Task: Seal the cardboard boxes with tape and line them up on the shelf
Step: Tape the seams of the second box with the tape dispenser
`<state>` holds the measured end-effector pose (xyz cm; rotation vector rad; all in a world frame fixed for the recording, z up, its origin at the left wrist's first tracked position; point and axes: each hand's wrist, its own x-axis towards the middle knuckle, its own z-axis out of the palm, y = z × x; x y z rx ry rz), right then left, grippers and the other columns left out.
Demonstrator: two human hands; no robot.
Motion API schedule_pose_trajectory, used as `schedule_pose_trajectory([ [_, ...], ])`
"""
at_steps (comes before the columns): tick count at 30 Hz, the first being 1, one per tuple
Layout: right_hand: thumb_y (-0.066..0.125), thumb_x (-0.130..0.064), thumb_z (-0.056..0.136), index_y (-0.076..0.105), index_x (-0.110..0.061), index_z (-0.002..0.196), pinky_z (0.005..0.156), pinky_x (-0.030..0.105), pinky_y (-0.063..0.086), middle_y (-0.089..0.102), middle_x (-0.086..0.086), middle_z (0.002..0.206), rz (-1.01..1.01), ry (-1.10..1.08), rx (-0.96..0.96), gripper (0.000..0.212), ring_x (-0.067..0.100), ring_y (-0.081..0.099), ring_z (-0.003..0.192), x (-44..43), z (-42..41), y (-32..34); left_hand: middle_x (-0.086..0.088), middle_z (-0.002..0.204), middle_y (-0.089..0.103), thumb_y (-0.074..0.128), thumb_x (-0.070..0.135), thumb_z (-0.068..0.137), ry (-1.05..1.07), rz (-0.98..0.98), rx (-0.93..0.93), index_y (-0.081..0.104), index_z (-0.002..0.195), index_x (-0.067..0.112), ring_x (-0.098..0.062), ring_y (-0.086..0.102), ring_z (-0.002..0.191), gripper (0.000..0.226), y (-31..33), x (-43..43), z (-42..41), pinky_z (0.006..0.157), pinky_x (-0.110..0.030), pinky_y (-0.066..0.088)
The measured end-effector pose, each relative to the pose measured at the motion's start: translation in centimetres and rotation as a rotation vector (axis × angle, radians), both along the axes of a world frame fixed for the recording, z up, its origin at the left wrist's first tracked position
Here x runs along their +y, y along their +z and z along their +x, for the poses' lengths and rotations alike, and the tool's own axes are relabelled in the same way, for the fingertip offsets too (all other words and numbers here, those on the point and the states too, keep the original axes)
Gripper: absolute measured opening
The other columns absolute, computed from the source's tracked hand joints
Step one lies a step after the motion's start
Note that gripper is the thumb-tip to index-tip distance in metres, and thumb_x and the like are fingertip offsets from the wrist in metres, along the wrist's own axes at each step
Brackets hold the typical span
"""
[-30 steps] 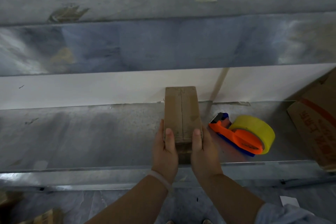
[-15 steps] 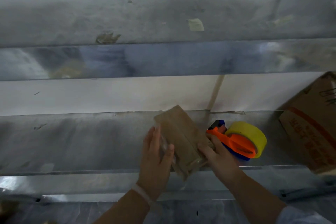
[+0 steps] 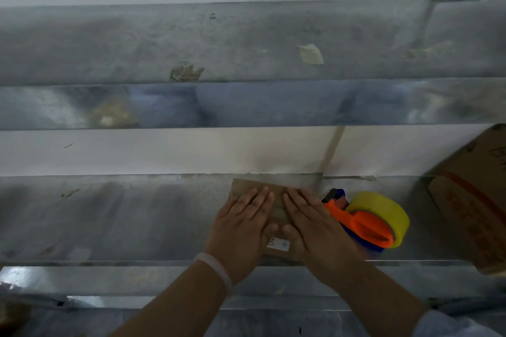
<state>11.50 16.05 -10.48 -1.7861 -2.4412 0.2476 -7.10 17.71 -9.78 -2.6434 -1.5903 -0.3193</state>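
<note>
Left hand [image 3: 241, 227] and right hand [image 3: 312, 227], fingers straight, flat, gripping nothing, pressing box [image 3: 277, 212] on shelf [image 3: 109, 221]; dispenser [image 3: 368, 224] just beside.

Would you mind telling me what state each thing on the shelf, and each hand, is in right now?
small cardboard box: closed, lying flat on the shelf, pressed under both hands
left hand: fingers straight, flat on the box
right hand: fingers straight, flat on the box
tape dispenser: lying unheld, right of the box
large cardboard box: at the right edge, partly out of view

Brown box [image 3: 277, 201], seemingly sealed, flat on shelf [image 3: 123, 216].
</note>
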Motion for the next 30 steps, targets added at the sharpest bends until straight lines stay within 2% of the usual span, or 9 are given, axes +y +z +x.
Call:
schedule_pose_trajectory([
  [3, 0.016, -0.047, 0.102, 0.007, -0.021, 0.151, 0.120, 0.026, -0.006, -0.002, -0.010, 0.159, 0.032, 0.057, 0.026, 0.057, 0.003, -0.015, 0.144, 0.6, 0.8, 0.3, 0.002, 0.139, 0.053, 0.027, 0.043, 0.096, 0.005, -0.017, -0.029, 0.056, 0.134, 0.019, -0.014, 0.049, 0.130, 0.053, -0.1, 0.3, -1.1, 0.109, -0.039, 0.038],
  [6, 0.036, -0.031, 0.103, 0.025, -0.021, 0.150, 0.115, 0.013, -0.006, 0.012, -0.012, 0.158, 0.042, -0.011, 0.295, 0.049, -0.003, -0.004, 0.143, 0.6, 0.4, 0.2, 0.005, 0.133, 0.059, 0.033, 0.041, 0.095, 0.033, -0.007, -0.216, 0.064, 0.125, 0.021, -0.013, 0.053, 0.125, 0.047, -0.1, 1.0, -1.1, 0.107, -0.037, 0.040],
  [9, 0.048, -0.030, 0.099, 0.023, -0.033, 0.149, 0.114, 0.013, 0.002, 0.001, -0.024, 0.155, -0.007, -0.211, 0.579, 0.056, -0.006, -0.001, 0.142, 0.8, 0.0, -0.5, 0.003, 0.132, 0.060, 0.053, 0.037, 0.092, 0.045, 0.001, -0.363, 0.064, 0.124, 0.018, -0.017, 0.055, 0.123, 0.039, -0.1, 2.4, -1.5, 0.107, -0.040, 0.039],
  [13, 0.048, -0.033, 0.097, 0.004, -0.045, 0.149, 0.120, 0.036, 0.018, 0.003, -0.025, 0.156, -0.204, -0.430, 0.904, 0.069, 0.002, 0.006, 0.145, 1.9, -0.3, -1.3, 0.012, 0.158, 0.002, 0.045, 0.049, 0.095, 0.142, -0.277, -0.432, 0.012, 0.152, 0.019, -0.008, 0.000, 0.146, 0.073, -1.3, 3.4, -1.8, 0.120, -0.032, 0.008],
  [17, 0.045, -0.037, 0.099, 0.005, -0.043, 0.150, 0.118, 0.040, 0.024, 0.015, -0.013, 0.159, -0.246, -0.468, 0.961, 0.065, 0.011, 0.018, 0.144, 2.7, -0.1, -1.9, 0.014, 0.156, 0.014, 0.042, 0.027, 0.101, 0.174, -0.361, -0.650, 0.024, 0.150, 0.016, -0.006, 0.011, 0.145, 0.054, -1.5, 3.8, -1.8, 0.117, -0.020, 0.009],
  [19, 0.047, -0.032, 0.099, 0.010, -0.050, 0.147, 0.111, 0.032, 0.036, 0.026, -0.020, 0.150, -0.298, -0.495, 1.033, 0.063, 0.009, 0.034, 0.136, 2.7, 0.4, -2.1, 0.019, 0.152, 0.016, 0.040, 0.016, 0.102, 0.205, -0.441, -0.796, 0.027, 0.149, 0.018, -0.005, 0.015, 0.144, 0.049, -1.3, 3.9, -2.0, 0.114, -0.015, 0.009],
  [23, 0.051, -0.033, 0.098, 0.021, -0.066, 0.136, 0.067, 0.001, 0.045, 0.029, -0.046, 0.111, -0.372, -0.543, 1.208, 0.059, -0.013, 0.046, 0.096, 2.0, 1.0, -2.0, 0.016, 0.157, 0.001, 0.040, 0.017, 0.102, 0.198, -0.569, -0.913, 0.008, 0.152, 0.029, -0.004, 0.004, 0.145, 0.060, -1.4, 3.6, -2.2, 0.120, -0.030, 0.008],
  [26, 0.051, -0.030, 0.098, 0.022, -0.058, 0.141, 0.064, 0.005, 0.047, 0.032, -0.041, 0.109, -0.373, -0.542, 1.257, 0.058, -0.008, 0.048, 0.096, 2.1, 1.0, -1.9, 0.005, 0.156, 0.017, 0.043, 0.017, 0.101, 0.273, -0.645, -1.005, 0.015, 0.152, 0.028, -0.016, 0.022, 0.142, 0.059, -1.4, 3.8, -2.1, 0.118, -0.042, 0.023],
  [30, 0.050, -0.019, 0.099, 0.031, -0.049, 0.132, 0.057, 0.004, 0.047, 0.039, -0.030, 0.107, -0.347, -0.532, 1.224, 0.049, -0.003, 0.051, 0.094, 2.8, 1.2, -1.4, -0.002, 0.142, 0.034, 0.047, 0.012, 0.099, 0.294, -0.650, -1.032, 0.028, 0.144, 0.028, -0.020, 0.041, 0.126, 0.052, -0.7, 3.9, -2.0, 0.107, -0.038, 0.040],
])
